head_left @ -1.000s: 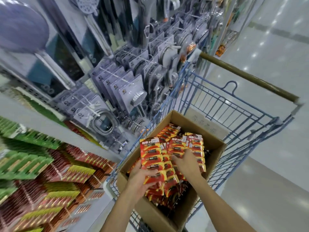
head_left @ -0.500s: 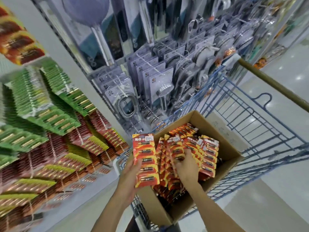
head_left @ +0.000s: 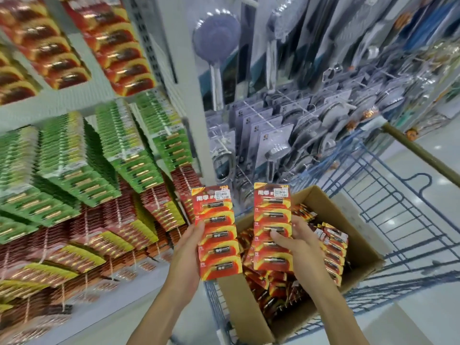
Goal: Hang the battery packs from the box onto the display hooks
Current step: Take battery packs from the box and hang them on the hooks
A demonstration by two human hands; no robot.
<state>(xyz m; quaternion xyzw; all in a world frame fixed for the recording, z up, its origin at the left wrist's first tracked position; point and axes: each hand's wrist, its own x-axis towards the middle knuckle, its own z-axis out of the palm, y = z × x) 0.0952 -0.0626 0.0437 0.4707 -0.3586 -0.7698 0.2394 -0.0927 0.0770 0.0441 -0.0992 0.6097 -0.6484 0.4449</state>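
Left hand curled round one battery strip, upright just left of the box. Right hand pinches a second strip above the box, over the loose packs inside.

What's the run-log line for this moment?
left hand: grips battery strip | right hand: grips second battery strip | box: in cart, holds packs

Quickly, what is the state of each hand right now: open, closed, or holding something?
The left hand holds a red battery pack, upright.
The right hand holds a second red battery pack, upright.
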